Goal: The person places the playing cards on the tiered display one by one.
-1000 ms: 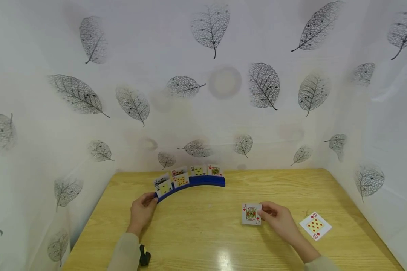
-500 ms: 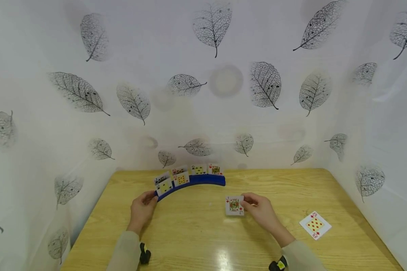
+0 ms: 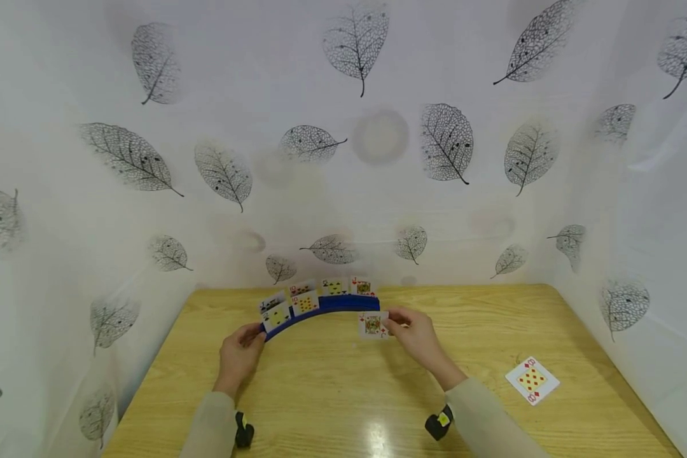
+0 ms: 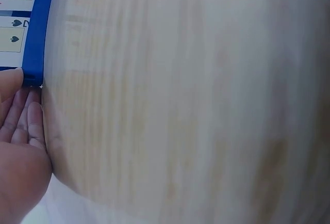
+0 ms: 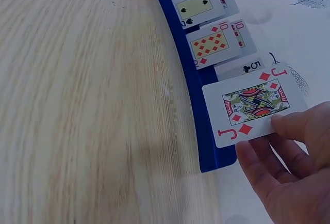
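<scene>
My right hand (image 3: 416,334) pinches a jack of diamonds (image 3: 373,325) between thumb and fingers, face up. In the right wrist view this jack (image 5: 253,105) overlaps the right part of the curved blue card holder (image 3: 334,305). My left hand (image 3: 239,358) grips the holder's left end, thumb on top and fingers below, as the left wrist view shows. A two of spades (image 5: 195,8) and a ten of diamonds (image 5: 209,43) stand in the front row. Behind them are another jack, another ten, a five of clubs (image 5: 242,68) and a red jack (image 3: 363,287).
An eight of diamonds (image 3: 532,381) lies face up on the right side of the wooden table (image 3: 320,401). Behind the table and along its sides hangs a white curtain (image 3: 378,203) with a leaf print. Both sleeves have dark wrist devices beside them.
The right hand has carried the jack of diamonds left and away from me, from the right of the table to the holder's right end. The left hand has stayed on the holder.
</scene>
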The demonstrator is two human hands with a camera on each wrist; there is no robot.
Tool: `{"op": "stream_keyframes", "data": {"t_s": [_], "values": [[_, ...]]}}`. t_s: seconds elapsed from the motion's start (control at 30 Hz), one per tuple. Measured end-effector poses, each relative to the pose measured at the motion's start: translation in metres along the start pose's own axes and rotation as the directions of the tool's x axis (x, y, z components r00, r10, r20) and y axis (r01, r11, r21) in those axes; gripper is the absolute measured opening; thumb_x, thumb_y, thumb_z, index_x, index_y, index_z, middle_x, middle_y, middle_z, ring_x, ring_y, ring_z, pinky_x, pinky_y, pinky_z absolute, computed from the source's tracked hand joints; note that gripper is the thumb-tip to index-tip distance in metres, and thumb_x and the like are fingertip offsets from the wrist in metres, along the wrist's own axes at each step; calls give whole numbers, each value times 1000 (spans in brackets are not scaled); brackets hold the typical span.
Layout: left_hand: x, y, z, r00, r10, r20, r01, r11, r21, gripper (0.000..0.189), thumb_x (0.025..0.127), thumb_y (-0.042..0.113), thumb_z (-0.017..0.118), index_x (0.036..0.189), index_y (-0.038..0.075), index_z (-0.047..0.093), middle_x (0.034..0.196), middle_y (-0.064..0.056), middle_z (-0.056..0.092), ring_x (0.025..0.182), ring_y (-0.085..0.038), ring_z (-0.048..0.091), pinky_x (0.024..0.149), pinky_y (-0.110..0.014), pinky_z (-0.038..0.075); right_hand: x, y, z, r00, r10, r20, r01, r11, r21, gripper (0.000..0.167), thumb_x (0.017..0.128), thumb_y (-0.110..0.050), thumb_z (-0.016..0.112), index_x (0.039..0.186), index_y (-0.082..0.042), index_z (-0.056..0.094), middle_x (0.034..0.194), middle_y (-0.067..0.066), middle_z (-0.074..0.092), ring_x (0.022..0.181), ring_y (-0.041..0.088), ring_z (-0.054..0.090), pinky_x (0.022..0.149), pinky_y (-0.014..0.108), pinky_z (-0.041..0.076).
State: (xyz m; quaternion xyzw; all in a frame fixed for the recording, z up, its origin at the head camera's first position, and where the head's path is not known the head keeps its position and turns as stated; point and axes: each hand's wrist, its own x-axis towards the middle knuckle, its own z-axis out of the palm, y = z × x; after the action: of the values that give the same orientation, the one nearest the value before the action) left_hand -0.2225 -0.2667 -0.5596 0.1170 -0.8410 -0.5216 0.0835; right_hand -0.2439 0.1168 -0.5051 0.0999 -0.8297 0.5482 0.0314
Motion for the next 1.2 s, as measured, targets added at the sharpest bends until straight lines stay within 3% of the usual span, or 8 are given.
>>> {"op": "stream_keyframes", "data": {"t_s": [0.2, 0.47, 0.7, 0.93, 1.2], "values": [[1, -1, 0, 1000, 5, 3, -5, 1000, -16, 33, 104, 9, 64, 135, -2, 67, 134, -23, 69, 125, -34, 67, 86, -3, 45, 13, -1, 17, 999, -39, -30, 39, 999, 6, 21, 96, -2, 73, 116, 3, 77, 99, 14, 78, 87, 18, 72, 76, 25, 62], [0, -2, -1, 1000, 1, 6, -1, 1000, -21, 34, 104, 9, 64, 135, -4, 66, 135, -24, 68, 126, -36, 66, 85, -3, 45, 27, -8, 35, 996, -85, -36, 84, 996, -43, 18, 97, -5, 73, 114, -2, 78, 98, 11, 78, 91, 20, 71, 82, 34, 62], [-2, 0, -2, 1000, -9, 10, 10, 1000, -24, 34, 104, 10, 64, 136, -3, 66, 136, -23, 68, 126, -35, 66, 85, -3, 46, 41, -14, 48, 993, -110, -39, 108, 993, -51, 19, 97, -6, 74, 114, -2, 79, 97, 11, 78, 84, 15, 67, 72, 23, 57], [-3, 3, -2, 1000, -19, 17, 20, 999, -30, 35, 105, 10, 63, 137, -3, 65, 137, -24, 68, 127, -35, 65, 85, -3, 44, 53, -18, 59, 988, -155, -26, 153, 986, -66, 22, 97, -5, 73, 118, 3, 76, 100, 16, 78, 88, 27, 73, 72, 29, 61], [-1, 2, -2, 1000, -23, 16, 23, 999, -24, 34, 105, 10, 64, 136, -2, 66, 135, -23, 69, 125, -34, 66, 83, -3, 45, 61, -16, 69, 987, -159, -24, 158, 986, -62, 23, 97, -3, 72, 119, 3, 76, 101, 16, 78, 90, 29, 73, 72, 29, 59]]}}
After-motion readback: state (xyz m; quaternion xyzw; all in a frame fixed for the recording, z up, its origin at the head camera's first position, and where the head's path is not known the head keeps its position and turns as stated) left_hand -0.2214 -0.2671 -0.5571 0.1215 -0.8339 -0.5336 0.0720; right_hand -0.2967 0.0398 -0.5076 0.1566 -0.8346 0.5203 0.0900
